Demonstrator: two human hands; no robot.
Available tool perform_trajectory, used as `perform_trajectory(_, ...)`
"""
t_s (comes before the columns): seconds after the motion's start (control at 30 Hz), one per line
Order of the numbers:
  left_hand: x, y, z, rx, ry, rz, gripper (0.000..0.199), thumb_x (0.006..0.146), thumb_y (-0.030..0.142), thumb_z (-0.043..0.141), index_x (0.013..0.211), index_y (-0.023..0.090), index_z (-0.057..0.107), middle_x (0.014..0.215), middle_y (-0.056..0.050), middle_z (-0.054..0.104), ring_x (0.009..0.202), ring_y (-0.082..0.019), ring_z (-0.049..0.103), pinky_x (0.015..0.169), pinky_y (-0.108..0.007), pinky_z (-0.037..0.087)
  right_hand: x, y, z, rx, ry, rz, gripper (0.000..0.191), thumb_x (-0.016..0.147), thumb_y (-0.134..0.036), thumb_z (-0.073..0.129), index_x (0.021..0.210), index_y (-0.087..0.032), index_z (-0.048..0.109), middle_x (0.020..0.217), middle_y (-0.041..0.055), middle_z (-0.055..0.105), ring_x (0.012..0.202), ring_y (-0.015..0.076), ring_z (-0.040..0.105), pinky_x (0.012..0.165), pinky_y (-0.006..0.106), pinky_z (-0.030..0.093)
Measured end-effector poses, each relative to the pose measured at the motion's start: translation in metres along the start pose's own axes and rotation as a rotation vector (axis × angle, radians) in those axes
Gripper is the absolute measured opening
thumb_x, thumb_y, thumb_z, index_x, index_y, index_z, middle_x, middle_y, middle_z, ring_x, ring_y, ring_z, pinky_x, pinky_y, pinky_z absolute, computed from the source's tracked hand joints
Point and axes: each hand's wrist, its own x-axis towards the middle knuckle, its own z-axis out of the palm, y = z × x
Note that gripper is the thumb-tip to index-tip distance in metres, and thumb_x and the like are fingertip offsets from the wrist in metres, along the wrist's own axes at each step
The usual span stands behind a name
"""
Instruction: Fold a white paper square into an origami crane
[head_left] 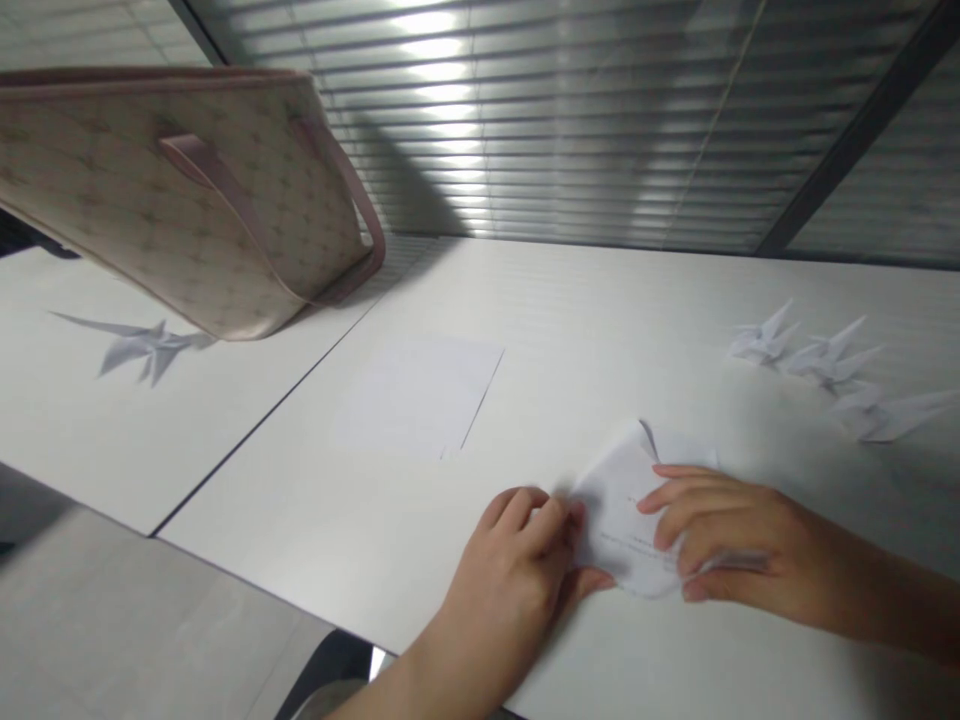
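Observation:
A partly folded white paper (626, 510) with faint print lies on the white table near its front edge, between my hands. My left hand (525, 550) has its fingers curled on the paper's left corner, the thumb under the lower edge. From the right, my right hand (727, 530) grips the paper's right side, with the thumb below and the fingers over it. The paper's top corner stands slightly raised. Several folded paper cranes (829, 360) sit at the right of the table, behind my right hand.
A flat white sheet (424, 395) lies mid-table. At the left stand a large pink-trimmed bag (225, 210) and another folded paper figure (150, 348). A seam crosses the white table (360, 530). Window blinds (562, 120) rise behind it.

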Motion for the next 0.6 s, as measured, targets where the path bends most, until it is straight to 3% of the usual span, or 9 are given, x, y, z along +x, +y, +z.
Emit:
perform_trajectory(0.1,0.002,-0.001,-0.003,0.01,-0.03,0.025,0.041,0.092,0.048,0.053,0.086,0.012,0.071,0.099,-0.008,0.065,0.086,-0.025,0.055,0.076,-0.041,0.054,-0.008,0.006,0.002,-0.054,-0.043,-0.111,0.003,0.087,-0.024,0.065,0.084,-0.023,0.067,0.09,-0.0006,0.073,0.114,0.0202,0.062,0.112,0.043,0.034)
perform_trajectory(0.17,0.003,-0.002,-0.006,-0.035,-0.058,0.001,0.045,0.089,0.053,0.056,0.094,0.012,0.071,0.099,-0.008,0.064,0.089,-0.025,0.055,0.078,-0.042,0.053,-0.009,0.009,0.007,-0.053,0.056,-0.009,0.007,0.09,-0.023,0.059,0.089,-0.023,0.066,0.093,0.0013,0.073,0.109,0.0202,0.064,0.106,0.04,0.043)
perform_trajectory(0.23,0.005,-0.002,-0.008,-0.081,-0.07,-0.02,0.041,0.09,0.049,0.057,0.099,0.012,0.07,0.099,-0.008,0.064,0.09,-0.025,0.054,0.079,-0.041,0.052,-0.006,0.008,0.011,-0.056,0.191,0.178,0.012,0.094,-0.025,0.053,0.092,-0.023,0.065,0.093,0.0034,0.071,0.099,0.0194,0.068,0.089,0.034,0.054)
perform_trajectory(0.33,0.005,-0.003,-0.007,-0.123,-0.057,-0.052,0.027,0.095,0.034,0.054,0.1,0.013,0.07,0.099,-0.008,0.064,0.091,-0.024,0.054,0.078,-0.04,0.052,0.004,0.006,0.016,-0.106,0.324,0.314,0.011,0.094,-0.025,0.05,0.092,-0.023,0.061,0.092,0.004,0.066,0.089,0.0183,0.066,0.075,0.03,0.055)
perform_trajectory(0.6,0.008,0.007,-0.002,-0.127,0.041,-0.199,0.022,0.096,0.022,0.05,0.1,0.016,0.071,0.101,-0.008,0.065,0.089,-0.025,0.055,0.075,-0.043,0.053,0.017,0.013,0.02,-0.168,0.33,0.241,0.012,0.089,-0.012,0.05,0.088,-0.024,0.05,0.094,0.0027,0.053,0.089,0.0162,0.058,0.08,0.03,0.048)
